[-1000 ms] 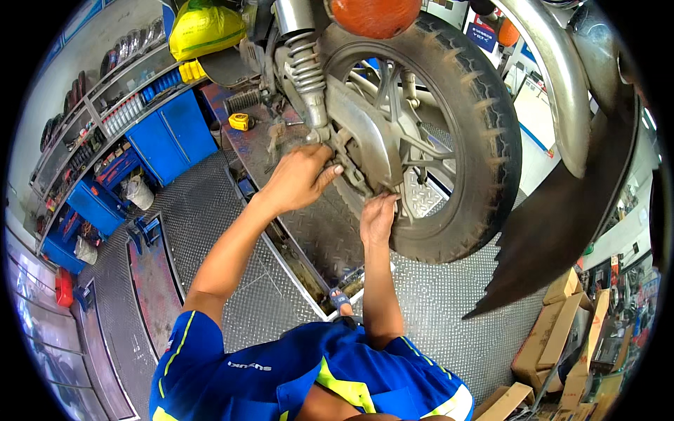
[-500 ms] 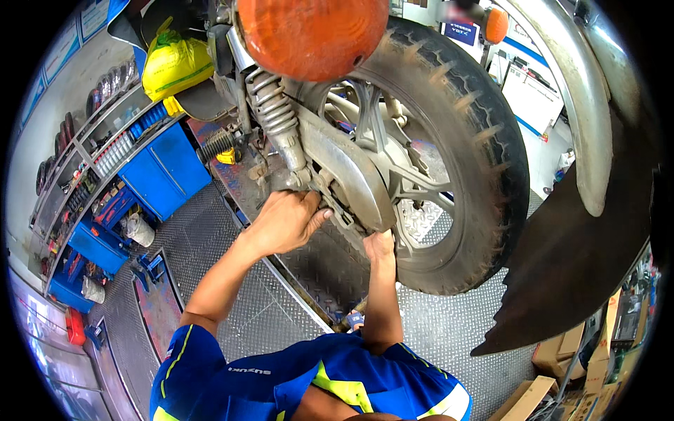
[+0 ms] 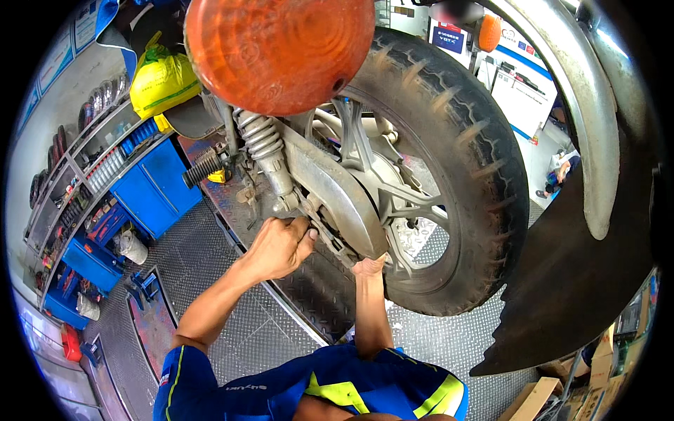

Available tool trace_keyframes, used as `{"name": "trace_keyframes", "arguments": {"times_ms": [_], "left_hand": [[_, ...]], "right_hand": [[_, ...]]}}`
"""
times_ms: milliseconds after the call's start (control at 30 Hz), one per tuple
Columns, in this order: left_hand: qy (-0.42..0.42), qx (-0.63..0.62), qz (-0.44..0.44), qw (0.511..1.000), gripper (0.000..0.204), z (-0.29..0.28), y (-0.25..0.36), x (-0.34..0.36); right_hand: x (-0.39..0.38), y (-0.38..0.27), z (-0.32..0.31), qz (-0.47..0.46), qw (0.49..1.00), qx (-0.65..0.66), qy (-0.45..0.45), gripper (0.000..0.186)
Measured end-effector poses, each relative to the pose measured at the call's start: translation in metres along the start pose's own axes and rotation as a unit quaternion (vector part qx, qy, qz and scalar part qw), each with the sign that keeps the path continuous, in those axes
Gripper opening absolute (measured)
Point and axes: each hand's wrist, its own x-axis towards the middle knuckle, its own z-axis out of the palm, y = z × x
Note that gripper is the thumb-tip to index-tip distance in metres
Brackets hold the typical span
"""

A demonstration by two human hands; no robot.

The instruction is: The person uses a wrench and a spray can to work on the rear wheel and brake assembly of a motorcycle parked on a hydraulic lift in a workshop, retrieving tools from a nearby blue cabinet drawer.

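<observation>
I look down at a motorcycle's rear wheel [image 3: 463, 182] with its knobbly black tyre and grey spoked hub. My left hand [image 3: 279, 247] presses against the lower end of the silver swingarm [image 3: 330, 196], just below the coiled shock absorber [image 3: 263, 151]. My right hand [image 3: 368, 268] reaches up under the swingarm near the axle; its fingers are hidden behind the metal, so what it holds cannot be told. A round orange indicator lens [image 3: 277, 52] hangs close to the camera at the top.
A dark mudflap and chromed fender [image 3: 583, 210] curve down on the right. Diamond-plate floor [image 3: 210, 281] lies below. Blue cabinets and shelves [image 3: 133, 196] stand at left, a yellow bag [image 3: 161, 81] above them. Cardboard boxes [image 3: 547, 393] sit at bottom right.
The view has closed in on the wheel, so the orange lens now fills the top. My left hand has slid lower along the swingarm; my right hand stays under it.
</observation>
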Motion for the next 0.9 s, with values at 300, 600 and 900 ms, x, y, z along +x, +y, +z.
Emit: {"name": "trace_keyframes", "arguments": {"times_ms": [300, 600, 900], "left_hand": [[0.073, -0.206, -0.078, 0.973, 0.038, 0.024, -0.005, -0.012], [0.015, -0.697, -0.379, 0.609, 0.048, 0.007, 0.016, -0.058], [0.06, -0.585, -0.357, 0.726, 0.054, -0.01, 0.023, -0.073]], "right_hand": [[-0.006, -0.003, 0.011, -0.006, 0.997, -0.072, 0.032, 0.075], [-0.007, 0.001, -0.006, 0.007, 1.0, 0.02, 0.016, 0.072], [-0.011, 0.018, -0.001, -0.031, 0.992, 0.041, 0.113, 0.063]]}}
